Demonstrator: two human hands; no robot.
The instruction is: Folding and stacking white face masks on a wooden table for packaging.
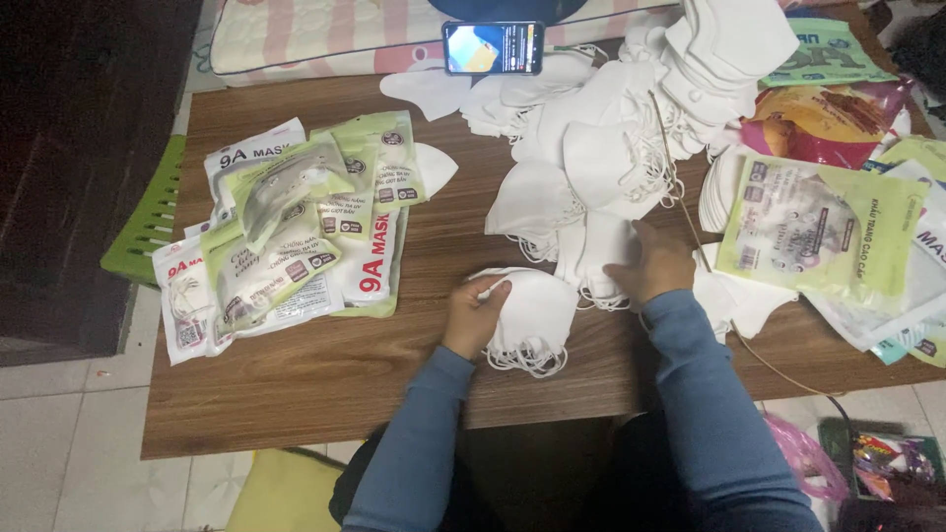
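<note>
My left hand [475,313] grips a small stack of white face masks [535,317] near the front middle of the wooden table [296,384], their ear loops hanging below. My right hand [658,264] rests on the near edge of a big loose pile of white masks [591,148] that spreads toward the back of the table. Both arms wear blue sleeves.
Several packed mask pouches, green and white [286,232], lie at the table's left. Empty green pouches [818,227] and coloured bags lie at the right. A phone [492,47] leans at the back edge. A green plastic stool [148,222] stands left of the table.
</note>
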